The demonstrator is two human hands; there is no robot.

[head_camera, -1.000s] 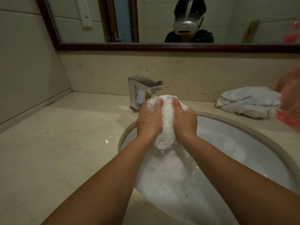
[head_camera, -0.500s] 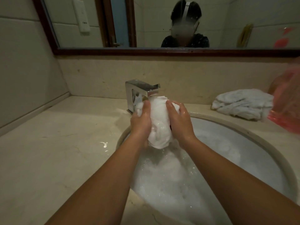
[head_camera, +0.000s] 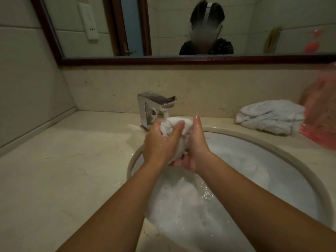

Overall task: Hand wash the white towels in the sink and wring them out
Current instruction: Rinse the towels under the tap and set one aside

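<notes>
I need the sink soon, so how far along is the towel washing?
Possibly done: a crumpled towel lies on the counter beside the sink, though I cannot tell if it is washed. In hand: the left hand and right hand grip a bunched white towel under the faucet, above the suds. Left: wringing it out; the suds may hide more.

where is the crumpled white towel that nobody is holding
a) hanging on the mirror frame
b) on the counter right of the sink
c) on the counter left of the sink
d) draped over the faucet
b: the crumpled towel lies heaped on the counter to the right of the sink, while the left hand and right hand hold the balled towel under the faucet.
</notes>
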